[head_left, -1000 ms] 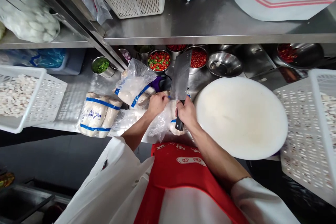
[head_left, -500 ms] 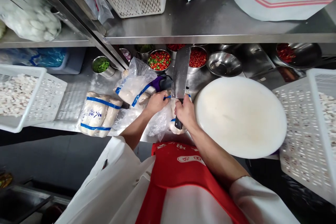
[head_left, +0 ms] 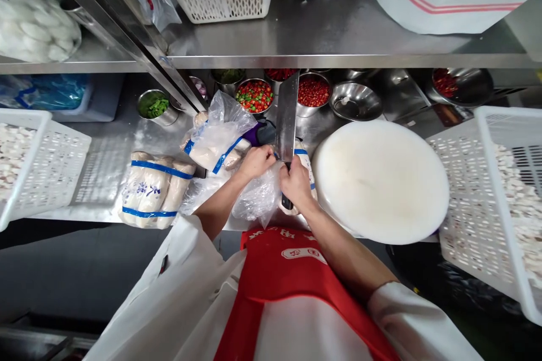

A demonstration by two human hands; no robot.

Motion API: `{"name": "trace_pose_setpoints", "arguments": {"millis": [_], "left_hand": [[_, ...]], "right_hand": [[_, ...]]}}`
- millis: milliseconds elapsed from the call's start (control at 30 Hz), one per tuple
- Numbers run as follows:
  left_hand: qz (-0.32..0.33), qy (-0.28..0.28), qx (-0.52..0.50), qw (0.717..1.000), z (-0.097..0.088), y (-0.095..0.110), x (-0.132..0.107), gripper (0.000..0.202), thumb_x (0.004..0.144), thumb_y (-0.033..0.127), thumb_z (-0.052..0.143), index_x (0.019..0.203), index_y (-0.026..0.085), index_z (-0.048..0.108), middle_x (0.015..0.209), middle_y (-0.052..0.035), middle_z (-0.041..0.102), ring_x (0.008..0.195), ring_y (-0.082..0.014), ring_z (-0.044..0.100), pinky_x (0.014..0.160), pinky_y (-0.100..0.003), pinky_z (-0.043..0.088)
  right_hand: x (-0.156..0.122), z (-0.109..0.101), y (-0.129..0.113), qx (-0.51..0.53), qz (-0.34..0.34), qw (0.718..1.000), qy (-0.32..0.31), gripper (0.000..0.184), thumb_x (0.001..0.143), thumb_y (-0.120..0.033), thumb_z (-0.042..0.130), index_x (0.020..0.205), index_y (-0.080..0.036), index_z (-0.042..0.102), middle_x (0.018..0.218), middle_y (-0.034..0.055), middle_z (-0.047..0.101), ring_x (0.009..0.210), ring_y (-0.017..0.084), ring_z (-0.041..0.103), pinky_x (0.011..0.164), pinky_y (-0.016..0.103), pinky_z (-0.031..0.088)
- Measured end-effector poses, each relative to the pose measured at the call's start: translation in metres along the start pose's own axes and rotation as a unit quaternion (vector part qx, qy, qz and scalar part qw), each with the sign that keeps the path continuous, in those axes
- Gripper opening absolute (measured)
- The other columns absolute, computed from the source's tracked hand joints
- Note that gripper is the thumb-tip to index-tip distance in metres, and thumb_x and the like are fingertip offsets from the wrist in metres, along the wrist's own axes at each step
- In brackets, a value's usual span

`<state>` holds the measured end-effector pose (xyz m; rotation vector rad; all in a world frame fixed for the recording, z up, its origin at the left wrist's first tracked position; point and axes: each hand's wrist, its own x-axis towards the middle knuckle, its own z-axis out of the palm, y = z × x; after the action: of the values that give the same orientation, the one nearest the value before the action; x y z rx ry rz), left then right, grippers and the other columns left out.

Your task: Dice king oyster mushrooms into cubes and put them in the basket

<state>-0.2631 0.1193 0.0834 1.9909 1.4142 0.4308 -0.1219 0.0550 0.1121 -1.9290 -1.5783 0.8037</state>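
My right hand is wrapped round the black handle of a cleaver, whose broad blade points away from me. Under the cleaver and that hand lies a plastic bag of pale, thick-stemmed mushrooms with blue tape bands, partly hidden. My left hand is closed at the bag's left side by the blade, its fingertips pinching the plastic. Crumpled clear plastic lies below the left wrist. Two more taped mushroom bags, one flat and one bunched, lie to the left.
A round white cutting board stands just right of my hands. White baskets of chopped pieces flank the counter, left and right. Bowls of chopped red peppers line the back under a steel shelf edge.
The cleaver blade has turned more edge-on and shifted slightly left over the mushroom bag. More of the bag's right side shows. My left hand has moved slightly right, and the view has shifted a little.
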Motion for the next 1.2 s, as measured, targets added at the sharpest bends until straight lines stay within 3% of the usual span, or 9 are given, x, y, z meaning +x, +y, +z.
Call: {"name": "trace_pose_setpoints", "arguments": {"millis": [200, 400, 533, 633, 733, 833, 933, 1100, 1200], "left_hand": [[-0.021, 0.020, -0.183, 0.983, 0.009, -0.014, -0.006, 0.007, 0.082, 0.020, 0.051, 0.081, 0.018, 0.058, 0.065, 0.0045, 0.059, 0.056, -0.0095, 0.054, 0.059, -0.021, 0.043], [-0.106, 0.033, -0.325, 0.939, -0.003, -0.024, -0.018, 0.005, 0.080, 0.019, 0.047, 0.076, 0.020, 0.049, 0.058, 0.0054, 0.053, 0.055, -0.0093, 0.054, 0.061, -0.022, 0.047], [-0.034, 0.059, -0.290, 0.955, -0.050, 0.009, -0.070, 0.016, 0.083, 0.036, 0.055, 0.079, 0.021, 0.057, 0.077, -0.0014, 0.064, 0.073, -0.0138, 0.061, 0.072, -0.029, 0.052], [0.058, -0.072, -0.262, 0.961, -0.061, 0.051, -0.117, 0.027, 0.089, 0.046, 0.053, 0.083, 0.023, 0.066, 0.085, -0.0038, 0.069, 0.080, -0.0160, 0.065, 0.075, -0.029, 0.054], [0.080, -0.164, -0.153, 0.971, -0.026, 0.077, -0.139, 0.025, 0.096, 0.034, 0.045, 0.098, 0.025, 0.069, 0.099, -0.0028, 0.072, 0.092, -0.0163, 0.066, 0.086, -0.029, 0.052], [0.026, -0.061, -0.003, 0.998, 0.026, 0.072, -0.134, 0.028, 0.097, 0.021, 0.040, 0.105, 0.020, 0.066, 0.112, -0.0073, 0.069, 0.108, -0.0202, 0.061, 0.098, -0.035, 0.046], [-0.021, 0.041, 0.084, 0.995, 0.059, 0.051, -0.125, 0.022, 0.097, 0.023, 0.045, 0.105, 0.019, 0.065, 0.110, -0.0078, 0.068, 0.108, -0.0228, 0.058, 0.101, -0.039, 0.042], [-0.018, 0.091, 0.153, 0.984, 0.065, 0.037, -0.115, 0.031, 0.091, 0.039, 0.058, 0.115, 0.019, 0.062, 0.116, -0.0103, 0.063, 0.111, -0.0272, 0.053, 0.096, -0.040, 0.040], [-0.024, 0.071, 0.183, 0.980, 0.060, 0.043, -0.102, 0.024, 0.091, 0.036, 0.057, 0.105, 0.019, 0.067, 0.110, -0.0113, 0.065, 0.109, -0.0297, 0.054, 0.094, -0.042, 0.039]], "right_hand": [[0.004, -0.004, 0.006, 0.063, 0.028, 0.997, 0.017, 0.017, 0.086, -0.033, 0.044, 0.097, -0.023, 0.051, 0.073, 0.0063, 0.065, 0.068, 0.026, 0.062, 0.065, 0.036, 0.046], [-0.021, -0.044, 0.014, 0.207, 0.082, 0.975, -0.001, 0.008, 0.085, -0.034, 0.051, 0.085, -0.027, 0.047, 0.051, -0.0054, 0.055, 0.046, 0.018, 0.054, 0.053, 0.032, 0.045], [-0.061, -0.086, 0.030, 0.282, 0.106, 0.951, -0.064, 0.018, 0.085, -0.038, 0.059, 0.080, -0.025, 0.049, 0.051, -0.0056, 0.056, 0.043, 0.016, 0.052, 0.048, 0.030, 0.043], [-0.096, -0.114, 0.052, 0.332, 0.147, 0.926, -0.105, 0.022, 0.083, -0.042, 0.064, 0.080, -0.023, 0.053, 0.056, -0.0042, 0.058, 0.044, 0.015, 0.052, 0.044, 0.029, 0.042], [-0.127, -0.132, 0.075, 0.329, 0.172, 0.920, -0.124, 0.024, 0.084, -0.044, 0.065, 0.081, -0.023, 0.055, 0.057, -0.0035, 0.058, 0.046, 0.015, 0.052, 0.046, 0.029, 0.043], [-0.154, -0.139, 0.090, 0.303, 0.175, 0.927, -0.138, 0.024, 0.085, -0.046, 0.063, 0.082, -0.023, 0.055, 0.057, -0.0034, 0.057, 0.048, 0.015, 0.053, 0.046, 0.028, 0.042], [-0.175, -0.137, 0.098, 0.282, 0.177, 0.932, -0.144, 0.025, 0.086, -0.048, 0.061, 0.083, -0.024, 0.054, 0.057, -0.0036, 0.057, 0.049, 0.016, 0.053, 0.045, 0.028, 0.039], [-0.198, -0.132, 0.097, 0.228, 0.117, 0.955, -0.146, 0.020, 0.087, -0.046, 0.058, 0.089, -0.025, 0.059, 0.057, -0.0035, 0.059, 0.051, 0.018, 0.055, 0.051, 0.030, 0.043], [-0.210, -0.133, 0.092, 0.158, 0.080, 0.975, -0.136, 0.022, 0.088, -0.045, 0.057, 0.094, -0.025, 0.063, 0.060, -0.0019, 0.063, 0.053, 0.019, 0.056, 0.051, 0.029, 0.043]]}}
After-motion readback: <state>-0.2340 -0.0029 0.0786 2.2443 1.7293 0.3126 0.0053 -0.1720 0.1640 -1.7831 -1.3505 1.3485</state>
